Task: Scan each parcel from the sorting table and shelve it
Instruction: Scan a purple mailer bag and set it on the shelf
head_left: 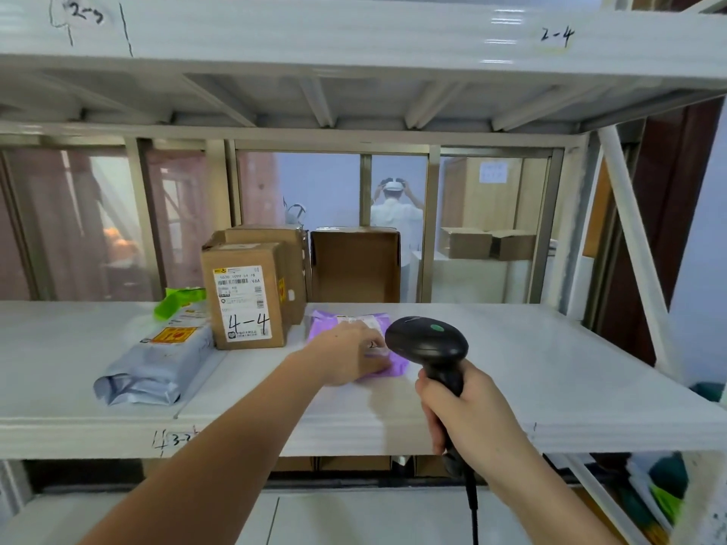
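Note:
A purple soft parcel (329,322) with a white label lies flat on the white shelf (550,371). My left hand (350,356) rests on top of it, fingers spread over the bag. Just right of the parcel, my right hand (468,415) grips the handle of a black barcode scanner (427,342), whose head points toward the back of the shelf. The hand covers much of the parcel.
Left of the parcel stand a cardboard box (246,297) marked "4-4", a bigger box behind it, a grey mailer (157,363) and a green bag (179,300). An open carton (356,265) stands at the back. An upper shelf (354,37) hangs overhead. A diagonal brace (633,245) runs on the right.

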Demonstrator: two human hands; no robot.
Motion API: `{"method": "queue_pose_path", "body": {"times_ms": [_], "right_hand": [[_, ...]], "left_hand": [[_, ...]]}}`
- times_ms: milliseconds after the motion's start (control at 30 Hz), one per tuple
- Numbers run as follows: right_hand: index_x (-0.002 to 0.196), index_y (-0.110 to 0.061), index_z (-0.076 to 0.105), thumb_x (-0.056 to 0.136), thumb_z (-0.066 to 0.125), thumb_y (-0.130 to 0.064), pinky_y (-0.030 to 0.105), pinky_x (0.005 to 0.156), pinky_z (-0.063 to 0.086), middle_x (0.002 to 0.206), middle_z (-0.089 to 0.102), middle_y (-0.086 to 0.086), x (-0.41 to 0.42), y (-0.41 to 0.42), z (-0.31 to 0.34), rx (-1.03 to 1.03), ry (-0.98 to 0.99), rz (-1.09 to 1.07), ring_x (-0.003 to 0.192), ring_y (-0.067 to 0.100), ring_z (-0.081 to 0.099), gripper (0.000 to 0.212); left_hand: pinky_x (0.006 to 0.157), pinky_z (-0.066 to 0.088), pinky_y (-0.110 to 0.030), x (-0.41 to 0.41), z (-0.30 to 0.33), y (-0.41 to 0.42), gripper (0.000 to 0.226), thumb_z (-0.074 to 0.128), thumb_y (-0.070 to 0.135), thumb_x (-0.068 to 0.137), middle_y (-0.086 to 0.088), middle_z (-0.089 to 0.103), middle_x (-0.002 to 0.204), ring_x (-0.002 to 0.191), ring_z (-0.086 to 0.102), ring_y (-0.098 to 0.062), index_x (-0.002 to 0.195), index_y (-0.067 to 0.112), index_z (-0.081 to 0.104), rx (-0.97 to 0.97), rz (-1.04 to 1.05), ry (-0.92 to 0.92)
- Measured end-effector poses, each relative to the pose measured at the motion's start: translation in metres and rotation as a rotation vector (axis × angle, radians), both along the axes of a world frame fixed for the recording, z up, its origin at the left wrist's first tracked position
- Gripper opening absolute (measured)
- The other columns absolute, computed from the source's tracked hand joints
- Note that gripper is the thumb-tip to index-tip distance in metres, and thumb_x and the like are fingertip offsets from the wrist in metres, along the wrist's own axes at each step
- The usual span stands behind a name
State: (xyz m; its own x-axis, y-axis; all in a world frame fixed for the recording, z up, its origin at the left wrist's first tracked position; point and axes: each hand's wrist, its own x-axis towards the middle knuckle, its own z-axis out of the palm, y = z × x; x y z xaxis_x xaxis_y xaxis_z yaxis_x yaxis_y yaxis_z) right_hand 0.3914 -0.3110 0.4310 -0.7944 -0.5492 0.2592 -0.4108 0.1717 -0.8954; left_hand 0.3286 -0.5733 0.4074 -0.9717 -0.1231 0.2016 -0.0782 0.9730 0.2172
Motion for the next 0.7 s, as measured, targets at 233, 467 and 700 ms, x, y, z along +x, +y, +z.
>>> {"method": "queue_pose_path", "body": {"times_ms": [233,467,700], "right_hand": [[0.092,-0.012,0.057,0.096,0.053,-0.015,0.024,0.05,0.049,0.056,0.055,0.007,-0.001,0.004,0.008,0.004,-0.008,0.023,0.045,0.02,0.05,0.006],[0.09,-0.013,0.055,0.098,0.055,-0.018,0.021,0.051,0.05,0.055,0.054,0.007,-0.001,0.016,0.009,0.025,-0.037,-0.004,0.046,0.019,0.052,0.009],[0.093,-0.015,0.058,0.098,0.056,-0.019,0.026,0.056,0.053,0.056,0.056,0.007,0.0,0.023,0.008,0.022,-0.044,-0.035,0.048,0.02,0.053,0.007]], "left_hand": [[0.104,0.046,-0.029,-0.023,0.001,-0.019,0.036,0.057,0.055,0.099,0.007,0.064,0.133,0.115,0.062,-0.017,0.129,0.036,0.062,0.061,0.048,-0.037],[0.104,0.043,-0.03,-0.029,0.006,-0.033,0.028,0.059,0.048,0.102,0.008,0.06,0.132,0.114,0.056,-0.013,0.126,0.032,0.062,0.091,0.019,-0.06],[0.11,0.045,-0.037,-0.036,0.009,-0.044,0.027,0.06,0.041,0.102,0.005,0.059,0.132,0.116,0.055,-0.015,0.126,0.028,0.061,0.102,0.01,-0.053]]}}
